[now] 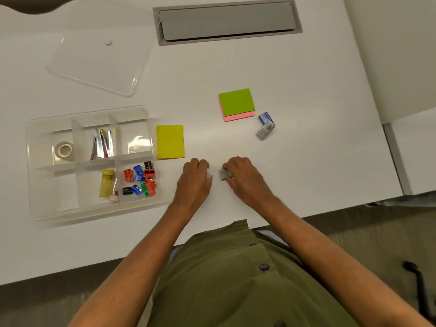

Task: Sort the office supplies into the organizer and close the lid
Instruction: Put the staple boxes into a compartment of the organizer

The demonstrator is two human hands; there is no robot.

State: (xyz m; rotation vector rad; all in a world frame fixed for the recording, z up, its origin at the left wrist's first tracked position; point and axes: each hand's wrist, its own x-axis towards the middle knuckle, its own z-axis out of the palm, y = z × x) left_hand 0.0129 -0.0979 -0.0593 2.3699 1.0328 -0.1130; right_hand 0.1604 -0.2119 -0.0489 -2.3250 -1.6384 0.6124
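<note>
The clear organizer [151,138] lies at the left with a tape roll [64,150], staplers [102,143], a yellow tube [106,183] and several coloured sharpeners [140,179] in its compartments. Its clear lid [99,62] rests apart, behind it. A yellow sticky pad [170,141] lies beside the organizer. A green pad on a pink one [236,102] and two staple boxes [266,125] sit further right. My left hand [194,179] and my right hand [243,177] rest on the table, each pinching a small grey item [223,174]; the left one is mostly hidden.
A grey cable hatch [226,20] is set into the white table [306,161] at the back. A second white surface [412,149] adjoins on the right. The table's front edge runs just before my green shirt.
</note>
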